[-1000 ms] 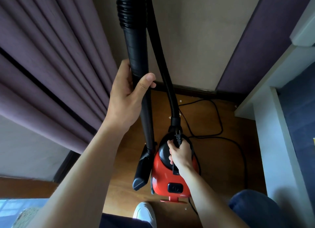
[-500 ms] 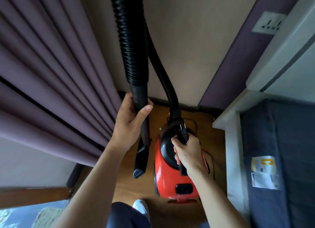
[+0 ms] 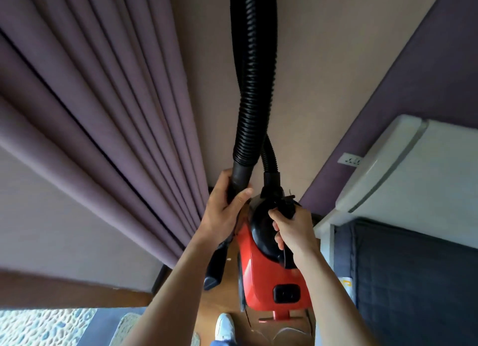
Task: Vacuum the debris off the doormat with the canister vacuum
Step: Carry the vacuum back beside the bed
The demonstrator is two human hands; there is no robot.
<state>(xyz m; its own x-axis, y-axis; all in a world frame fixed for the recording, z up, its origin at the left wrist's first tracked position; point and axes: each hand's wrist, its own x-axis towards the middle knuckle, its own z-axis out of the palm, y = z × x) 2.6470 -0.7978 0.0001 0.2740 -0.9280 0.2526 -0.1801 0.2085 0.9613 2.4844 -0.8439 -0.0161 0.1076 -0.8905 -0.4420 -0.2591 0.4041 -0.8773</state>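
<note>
Two hands carry the machine between them. The left hand [image 3: 222,214] wraps fingers and thumb round the smooth black plastic wand [image 3: 240,176] just below its cuff, having slid up from the mid-tube hold of a second ago. The right hand [image 3: 293,229] curls tight round the black carry handle [image 3: 284,257] on top of the glossy red canister vacuum [image 3: 261,276], a black plug [image 3: 287,203] poking out at its 12 o'clock.

From the left hand, the black wedge-shaped nozzle [image 3: 214,270] hangs at 6 o'clock, in the air above the brown wooden floor [image 3: 214,301]. At 12 o'clock the black ribbed hose [image 3: 253,87] loops up out of view and returns to the canister's front.

The canister now sits larger and closer than a second ago, and the cable that lay behind it has dropped from sight, so it seems lifted and on the move. A pale pebble-patterned mat [image 3: 38,327], probably the doormat, lies at the view's 7 o'clock, well apart from the nozzle. Cleaning has not begun; this reads as carrying the vacuum over.
</note>
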